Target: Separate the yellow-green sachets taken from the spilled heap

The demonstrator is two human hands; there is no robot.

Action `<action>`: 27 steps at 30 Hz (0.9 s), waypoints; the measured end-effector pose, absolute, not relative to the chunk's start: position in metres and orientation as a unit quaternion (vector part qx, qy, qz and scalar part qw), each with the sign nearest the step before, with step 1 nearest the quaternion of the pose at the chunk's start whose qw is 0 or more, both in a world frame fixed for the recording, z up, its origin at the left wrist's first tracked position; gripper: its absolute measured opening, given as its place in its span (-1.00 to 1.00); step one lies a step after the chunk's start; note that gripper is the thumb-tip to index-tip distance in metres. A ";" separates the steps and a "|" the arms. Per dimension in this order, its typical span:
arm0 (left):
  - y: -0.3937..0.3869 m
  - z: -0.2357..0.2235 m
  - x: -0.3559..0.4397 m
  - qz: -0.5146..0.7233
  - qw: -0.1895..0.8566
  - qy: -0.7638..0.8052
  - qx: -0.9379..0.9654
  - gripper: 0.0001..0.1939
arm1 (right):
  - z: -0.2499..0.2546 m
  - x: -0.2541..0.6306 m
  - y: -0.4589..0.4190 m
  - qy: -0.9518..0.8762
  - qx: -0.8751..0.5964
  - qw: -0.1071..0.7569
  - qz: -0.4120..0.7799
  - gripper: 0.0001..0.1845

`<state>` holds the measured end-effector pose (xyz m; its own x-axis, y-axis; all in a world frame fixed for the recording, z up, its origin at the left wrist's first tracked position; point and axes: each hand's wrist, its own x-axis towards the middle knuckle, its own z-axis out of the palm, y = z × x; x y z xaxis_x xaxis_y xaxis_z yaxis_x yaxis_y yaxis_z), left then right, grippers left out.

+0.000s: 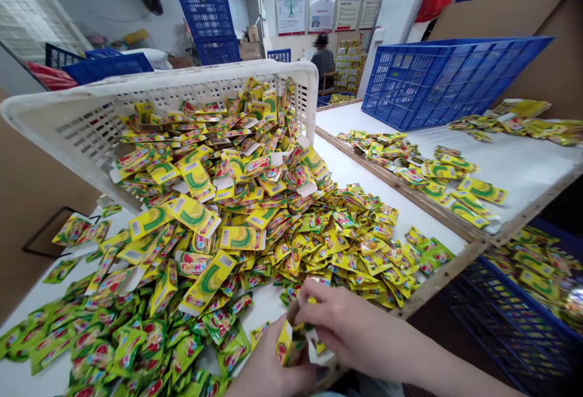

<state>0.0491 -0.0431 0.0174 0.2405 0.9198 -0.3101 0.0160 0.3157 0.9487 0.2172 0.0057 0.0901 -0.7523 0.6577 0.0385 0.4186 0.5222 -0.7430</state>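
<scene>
My left hand (268, 366) and my right hand (337, 321) meet at the table's near edge, both closed round a small bundle of yellow and green sachets (291, 345). Just beyond them a large heap of sachets (255, 215) spills from a tipped white plastic crate (150, 90) onto the white table (359, 172). Green sachets with red print (122, 342) lie thick to the left of my hands. Larger yellow cardboard packets (195, 212) are mixed into the heap.
A blue crate (437, 81) stands tilted on a second white table (514, 166) to the right, with scattered sachets (437, 172) in front of it. Another blue crate (523, 306) holding sachets sits low at the right. A seated person (322, 57) is far back. Blue crates (207, 17) are stacked behind.
</scene>
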 end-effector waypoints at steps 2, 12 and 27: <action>-0.044 0.015 0.051 0.328 0.660 0.477 0.478 -0.71 | 0.093 0.222 0.002 -0.865 -0.301 0.123 0.382 -0.62; -0.055 -0.015 0.032 0.209 0.678 0.478 0.518 -0.43 | 0.034 0.238 -0.026 -0.815 -0.335 0.280 0.380 -0.71; -0.018 -0.008 0.040 0.285 0.383 0.574 0.665 -0.57 | 0.055 0.319 0.041 -0.657 -0.584 0.469 0.084 -0.85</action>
<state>0.0398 -0.0183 -0.0080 0.1783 0.9822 -0.0595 0.5455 -0.0484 0.8367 0.3188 0.0409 0.0548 0.1227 0.8463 0.5184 0.6886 0.3036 -0.6586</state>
